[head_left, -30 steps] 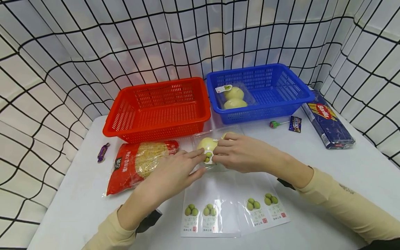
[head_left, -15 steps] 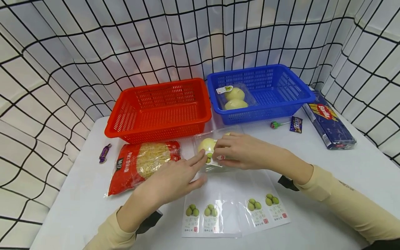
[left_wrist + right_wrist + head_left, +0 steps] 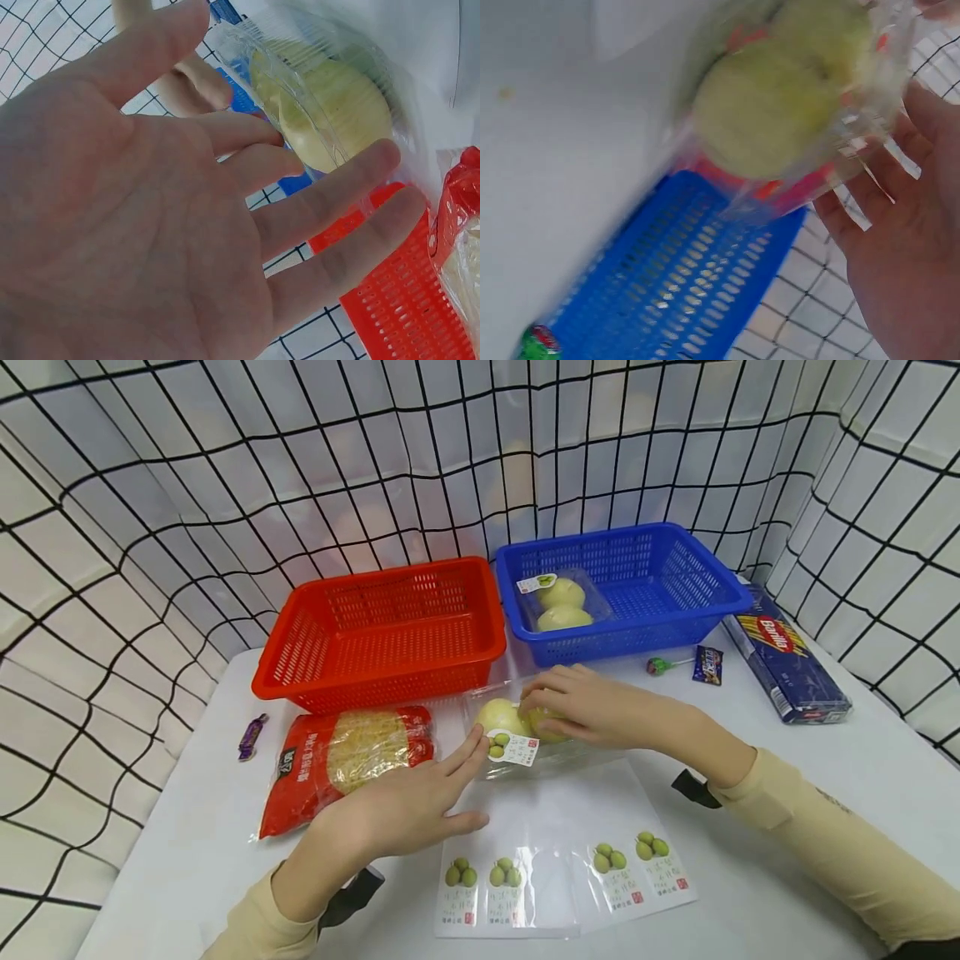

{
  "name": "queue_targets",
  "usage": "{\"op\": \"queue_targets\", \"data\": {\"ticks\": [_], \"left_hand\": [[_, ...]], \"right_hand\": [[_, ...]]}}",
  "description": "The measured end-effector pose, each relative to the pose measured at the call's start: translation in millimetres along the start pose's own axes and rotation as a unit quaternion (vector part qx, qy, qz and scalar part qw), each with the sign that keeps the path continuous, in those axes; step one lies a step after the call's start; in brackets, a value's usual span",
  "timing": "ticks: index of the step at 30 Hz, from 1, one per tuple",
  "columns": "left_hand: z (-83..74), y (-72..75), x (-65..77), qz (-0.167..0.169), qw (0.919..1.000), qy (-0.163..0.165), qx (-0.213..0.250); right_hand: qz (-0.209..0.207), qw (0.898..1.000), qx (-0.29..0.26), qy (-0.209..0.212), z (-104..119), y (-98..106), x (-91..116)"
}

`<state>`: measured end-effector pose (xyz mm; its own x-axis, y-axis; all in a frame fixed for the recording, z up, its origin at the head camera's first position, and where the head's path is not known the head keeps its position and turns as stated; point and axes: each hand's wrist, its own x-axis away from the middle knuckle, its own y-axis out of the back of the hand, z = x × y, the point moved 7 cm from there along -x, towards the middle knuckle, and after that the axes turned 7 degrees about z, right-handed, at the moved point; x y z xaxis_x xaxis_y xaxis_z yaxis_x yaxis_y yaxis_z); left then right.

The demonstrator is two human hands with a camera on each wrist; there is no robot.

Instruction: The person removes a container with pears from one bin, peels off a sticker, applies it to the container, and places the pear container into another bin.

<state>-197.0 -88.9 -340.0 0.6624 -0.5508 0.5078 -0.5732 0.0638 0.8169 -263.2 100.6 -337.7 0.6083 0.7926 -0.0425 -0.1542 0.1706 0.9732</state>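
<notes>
A clear plastic box (image 3: 573,756) with two pale yellow-green round fruits (image 3: 501,717) lies in front of the baskets. On its lid sits a white label (image 3: 519,749) printed with green fruit. My left hand (image 3: 408,802) reaches in with straight fingers, its fingertips at the label's left end; the left wrist view shows the palm spread below the box. My right hand (image 3: 600,706) is over the box's right side, fingers loosely bent and partly covering one fruit. In the right wrist view its fingers (image 3: 877,180) are spread beside the clear plastic, pinching nothing.
Behind stand a red basket (image 3: 390,681) and a blue basket (image 3: 622,635) holding another labelled fruit box (image 3: 600,602). Left lies a red pasta bag (image 3: 307,777) and a wrapped candy (image 3: 252,737). Right are a lollipop (image 3: 658,666), a small packet (image 3: 707,665) and a Barilla box (image 3: 795,668). Label sheets (image 3: 547,893) lie in front.
My right hand has let go of the label and moved up and right over the box, uncovering the label's right half. The left fingertips have stayed at the label's left end.
</notes>
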Motion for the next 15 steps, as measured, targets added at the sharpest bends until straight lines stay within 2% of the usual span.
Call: {"op": "queue_targets", "data": {"ticks": [3,6,9,12,15], "left_hand": [[-0.2,-1.1,0.3,-0.003,1.0,0.002,-0.002],[-1.1,-3.1,0.0,-0.007,0.9999,0.006,-0.015],[-1.9,-3.5,-0.3,-0.013,0.9996,0.005,-0.025],[-0.8,-2.4,-1.0,-0.023,0.9995,0.0,-0.021],[-0.4,1.2,-2.6,-0.048,0.9987,-0.012,-0.012]], "right_hand": [[-0.002,1.0,-0.003,-0.024,-13.5,-3.5,-0.8],[0.02,0.999,-0.012,-0.034,-21.2,-10.7,-0.8],[0.039,0.998,-0.015,-0.045,-25.8,-15.3,1.1],[0.037,0.997,-0.024,-0.057,-26.6,-12.8,3.6],[0.039,0.997,-0.031,-0.064,-25.3,-9.3,7.0]]}}
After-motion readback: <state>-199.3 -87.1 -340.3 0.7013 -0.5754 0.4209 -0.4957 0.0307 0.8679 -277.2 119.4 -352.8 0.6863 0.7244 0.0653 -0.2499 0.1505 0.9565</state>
